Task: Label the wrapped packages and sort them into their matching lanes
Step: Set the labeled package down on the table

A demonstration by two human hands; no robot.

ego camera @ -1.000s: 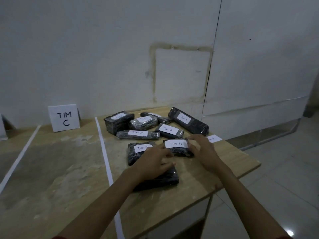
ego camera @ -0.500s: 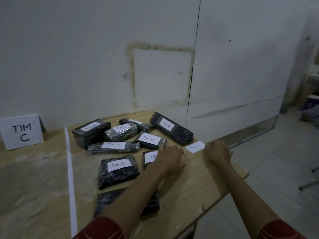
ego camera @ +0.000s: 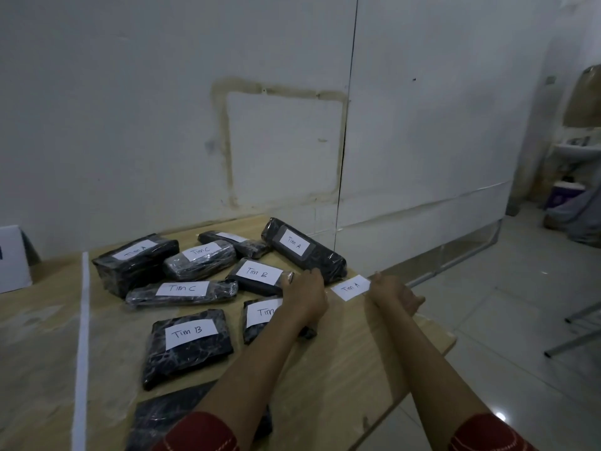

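Several black wrapped packages lie on the wooden table [ego camera: 341,369], most with white labels: Tim A [ego camera: 136,258], Tim C [ego camera: 200,258], Tim C [ego camera: 182,291], Tim B [ego camera: 257,275], Tim B [ego camera: 190,343] and a long Tim A package [ego camera: 305,249]. A loose Tim A label [ego camera: 350,287] lies flat near the table's right corner. My left hand [ego camera: 305,297] rests just left of it, covering part of another labelled package [ego camera: 260,315]. My right hand [ego camera: 395,292] rests just right of the label, fingers loosely curled, holding nothing. An unlabelled package [ego camera: 169,415] sits nearest me, partly under my left arm.
A white tape line [ego camera: 81,320] marks a lane edge left of the packages. A white sign card [ego camera: 13,258] stands at the far left by the wall. The table ends at its right edge [ego camera: 450,340]; tiled floor, metal legs and clutter lie beyond.
Both hands left the Tim B package near the middle and moved right, ending either side of the loose Tim A label. The view swung to the right.
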